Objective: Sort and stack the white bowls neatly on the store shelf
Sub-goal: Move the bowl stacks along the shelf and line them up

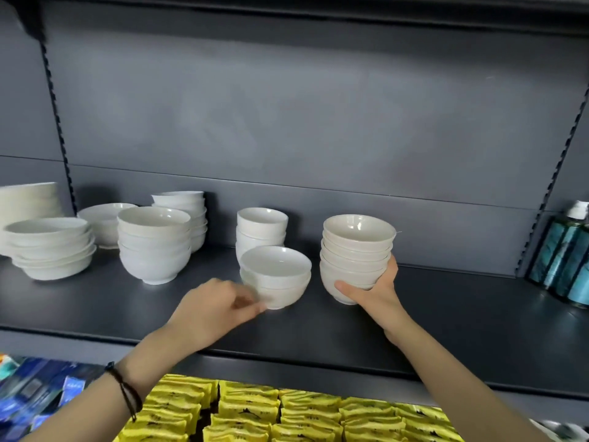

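Right hand [376, 288] clasps the tall bowl stack [357, 250], open shelf [462, 314] to its right; blurred left hand [216, 306], grip unclear, beside short stack [275, 275]

Bare shelf [462, 301] is lying open between the rightmost bowl stack [355, 250] and the bottles [564, 250]; leftward, other bowl stacks [154, 244] are crowding it, leaving a front strip

The bowls are plain glossy white: the tall stack [357, 250] on the right looks faintly cream, the short stack [275, 275] beside it cooler. The shelf [462, 320] is matte dark grey, its back panel [318, 106] slate grey. Far right, bottles [565, 260] show teal-and-black labels and a white cap. Nearer, yellow packets [287, 416] carry black print; left, blue packets [35, 393]. The cord bracelet [126, 389] is dark brown.
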Motion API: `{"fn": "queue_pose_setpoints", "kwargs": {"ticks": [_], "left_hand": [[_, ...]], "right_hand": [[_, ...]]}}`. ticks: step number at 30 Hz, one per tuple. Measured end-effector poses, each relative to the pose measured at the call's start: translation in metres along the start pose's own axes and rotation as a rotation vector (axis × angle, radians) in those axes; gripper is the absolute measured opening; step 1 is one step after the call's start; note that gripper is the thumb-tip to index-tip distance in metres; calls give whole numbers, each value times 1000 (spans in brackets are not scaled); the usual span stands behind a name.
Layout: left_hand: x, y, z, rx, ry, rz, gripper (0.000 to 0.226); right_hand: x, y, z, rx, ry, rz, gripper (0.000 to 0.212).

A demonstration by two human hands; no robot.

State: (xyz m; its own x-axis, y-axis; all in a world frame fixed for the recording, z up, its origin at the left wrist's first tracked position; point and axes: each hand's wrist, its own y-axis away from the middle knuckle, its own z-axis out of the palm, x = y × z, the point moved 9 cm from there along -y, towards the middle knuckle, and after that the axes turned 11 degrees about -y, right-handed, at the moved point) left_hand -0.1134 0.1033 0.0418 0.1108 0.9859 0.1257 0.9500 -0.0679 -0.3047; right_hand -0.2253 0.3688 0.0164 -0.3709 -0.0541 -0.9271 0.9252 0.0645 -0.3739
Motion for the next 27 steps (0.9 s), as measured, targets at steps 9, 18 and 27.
{"fn": "queue_pose_setpoints", "kwargs": {"ticks": [9, 18, 27], "left_hand": [[-33, -26, 17, -37, 563, -85, 84], [-27, -44, 44, -58, 1008, -37, 101], [-36, -35, 21, 144, 884, -72, 60]], "right_hand": [[-2, 3, 31, 86, -9, -40, 122], [-9, 6, 41, 163, -9, -69, 135], [-56, 61, 52, 541, 512, -415, 123]]}}
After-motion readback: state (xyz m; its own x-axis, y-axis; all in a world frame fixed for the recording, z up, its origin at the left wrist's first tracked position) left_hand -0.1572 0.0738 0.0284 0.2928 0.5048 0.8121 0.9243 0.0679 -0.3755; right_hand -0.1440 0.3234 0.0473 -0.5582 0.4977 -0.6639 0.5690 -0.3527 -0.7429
